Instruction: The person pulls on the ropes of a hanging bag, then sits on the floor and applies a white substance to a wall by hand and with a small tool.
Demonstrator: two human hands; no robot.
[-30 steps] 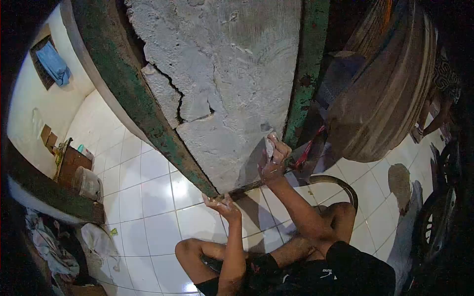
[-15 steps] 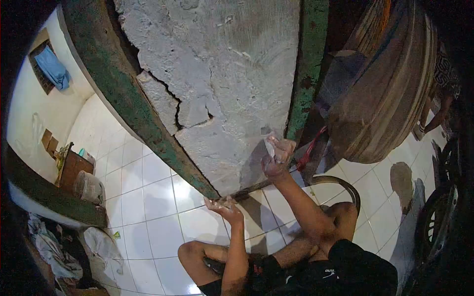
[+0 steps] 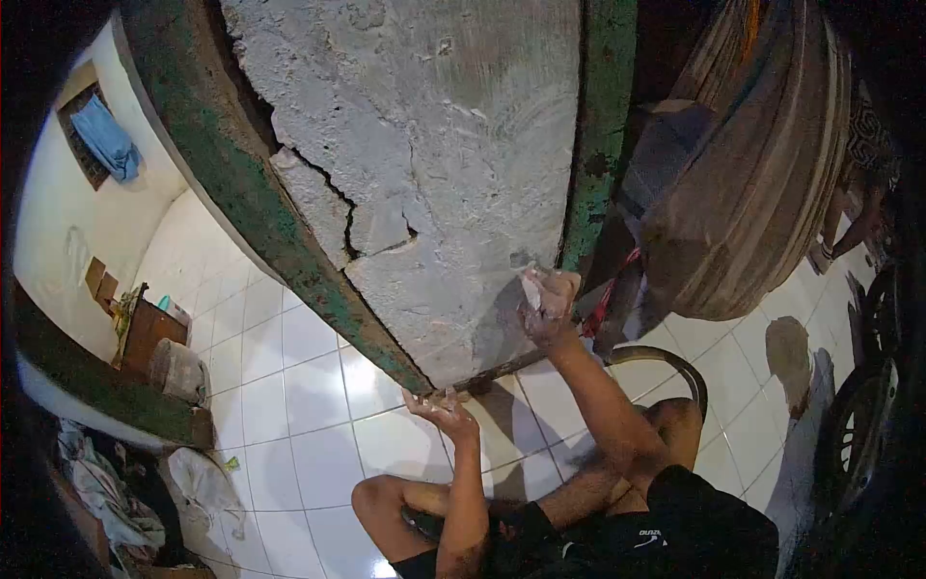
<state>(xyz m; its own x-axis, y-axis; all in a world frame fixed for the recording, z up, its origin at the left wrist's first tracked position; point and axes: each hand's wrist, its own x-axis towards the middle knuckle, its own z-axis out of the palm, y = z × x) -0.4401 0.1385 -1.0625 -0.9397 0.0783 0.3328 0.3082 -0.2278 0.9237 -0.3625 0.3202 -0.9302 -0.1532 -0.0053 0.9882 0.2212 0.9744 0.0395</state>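
Note:
A rough grey plastered wall with dark cracks stands in front of me between two worn green frame posts. My right hand, coated in whitish paste, is closed round a pale lump against the lower right of the plaster. What the lump is cannot be made out. Below the wall's bottom edge, my left hand is palm up with its fingers spread, smeared with the same paste. Its fingertips are near the lower end of the left green post. It appears to hold nothing.
A brown hammock hangs at the right, with another person's arm beyond it. A bicycle wheel is at the far right. A bucket, white sack and heaped cloths lie left on the white-tiled floor.
My right hand has shifted slightly right and its wrist has turned, still near the plaster. My left hand has barely moved.

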